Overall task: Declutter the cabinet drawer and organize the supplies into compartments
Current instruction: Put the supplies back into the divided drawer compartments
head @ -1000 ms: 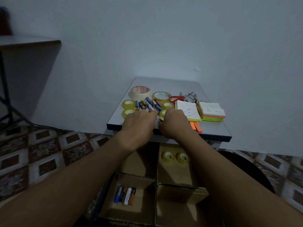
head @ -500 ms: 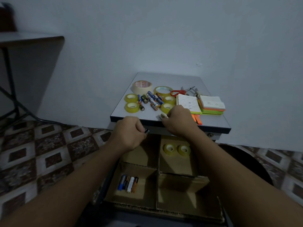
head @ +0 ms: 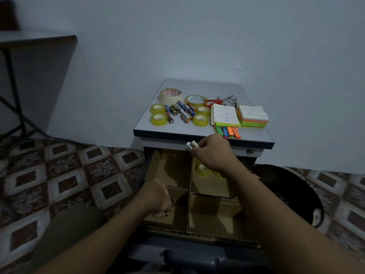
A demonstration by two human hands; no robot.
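Note:
The open drawer (head: 197, 233) below the cabinet top (head: 207, 131) is split by cardboard dividers (head: 189, 206) into compartments. My left hand (head: 156, 198) is down in the near-left compartment, fingers curled round small batteries that it mostly hides. My right hand (head: 214, 153) hovers at the cabinet's front edge and pinches two light-coloured batteries (head: 191, 145). A yellow tape roll (head: 202, 170) lies in the far-right compartment, partly behind my right wrist. Loose batteries (head: 182, 111) and several tape rolls (head: 159, 119) lie on the cabinet top.
On the cabinet top also lie a wide masking tape roll (head: 170, 94), red scissors (head: 212, 102), sticky note pads (head: 252, 116) and coloured flags (head: 230, 132). A dark round bin (head: 296, 194) stands at the right. A table leg (head: 13, 91) is at far left.
My left hand dropped from the cabinet's front edge into the near-left compartment, covering the batteries there. My right hand lifted off the top with two batteries and came forward over the drawer.

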